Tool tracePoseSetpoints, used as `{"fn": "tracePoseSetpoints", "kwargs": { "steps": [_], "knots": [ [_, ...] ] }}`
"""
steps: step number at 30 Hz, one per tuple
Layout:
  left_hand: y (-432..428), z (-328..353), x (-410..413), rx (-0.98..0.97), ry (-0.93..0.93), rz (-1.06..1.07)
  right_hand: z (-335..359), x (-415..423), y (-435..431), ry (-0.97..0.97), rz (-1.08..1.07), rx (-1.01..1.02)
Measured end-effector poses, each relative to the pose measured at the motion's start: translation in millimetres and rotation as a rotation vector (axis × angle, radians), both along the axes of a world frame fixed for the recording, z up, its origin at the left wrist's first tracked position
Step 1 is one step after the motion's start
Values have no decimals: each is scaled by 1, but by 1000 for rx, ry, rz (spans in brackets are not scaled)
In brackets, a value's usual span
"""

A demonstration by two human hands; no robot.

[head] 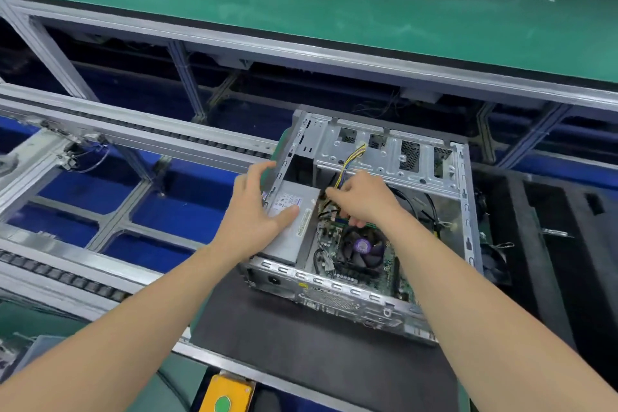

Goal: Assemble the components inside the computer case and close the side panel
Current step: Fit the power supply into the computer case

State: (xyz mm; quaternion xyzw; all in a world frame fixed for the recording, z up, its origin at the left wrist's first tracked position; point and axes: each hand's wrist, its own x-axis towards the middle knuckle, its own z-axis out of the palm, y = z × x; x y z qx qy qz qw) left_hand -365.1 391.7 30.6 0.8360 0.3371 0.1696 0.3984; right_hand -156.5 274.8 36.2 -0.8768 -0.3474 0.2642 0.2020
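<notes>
Roller conveyor rails (83,130) are seen at far left, cut off by the frame edge. A yellow button box (230,393) is cropped at the bottom edge. The left hand (257,211) is spread wide: its thumb is pressed flat on the grey power supply (284,244) and its fingers are laid over the left wall of the computer case (384,160), fingertips partly hidden behind that wall. The case, bare perforated sheet metal with the side open, is lying on the black foam mat (301,344) at its far edge. A green motherboard (326,234) and a round dark fan (363,247) are held inside. The right hand (364,201) is sunk into the case with fingers curled among yellow and black cables (354,154); whether anything is gripped cannot be told, the palm side being hidden. The right inner wall is blurred.
</notes>
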Motion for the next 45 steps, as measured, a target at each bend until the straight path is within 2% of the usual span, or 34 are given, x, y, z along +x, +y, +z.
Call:
{"fn": "tracePoseSetpoints", "kwargs": {
  "steps": [1,3,6,8,11,15,17,20,23,25,28,34,39,42,45],
  "knots": [
    [-1,2,3,167,15,-46,-3,1,-2,-10,-9,-14],
    [-6,7,13,414,157,-171,-13,-1,-3,81,-23,32],
    [-14,7,25,654,449,-291,-24,-10,2,157,-68,183],
    [-17,6,29,729,535,-282,-31,-12,7,194,-160,298],
    [-16,8,32,736,584,-277,-38,-10,6,212,-224,373],
    [-16,6,30,769,555,-299,-46,-5,-3,118,-131,348],
    [-17,4,29,781,549,-293,-46,-5,-1,81,-54,285],
    [-17,4,30,751,537,-284,-40,-3,8,34,96,59],
    [-18,6,31,697,528,-278,-37,2,16,-10,180,-76],
    [-20,7,30,685,519,-271,-44,-1,17,-108,273,-130],
    [-20,6,29,727,484,-278,-59,-6,14,-210,355,-95],
    [-18,5,42,855,427,-357,-60,0,12,-102,304,-21],
    [-11,12,62,812,409,-424,-59,5,11,22,262,-5],
    [-10,11,60,772,377,-413,-56,11,10,172,164,108],
    [-10,10,59,748,316,-402,-60,8,14,130,74,138]
  ]
}}
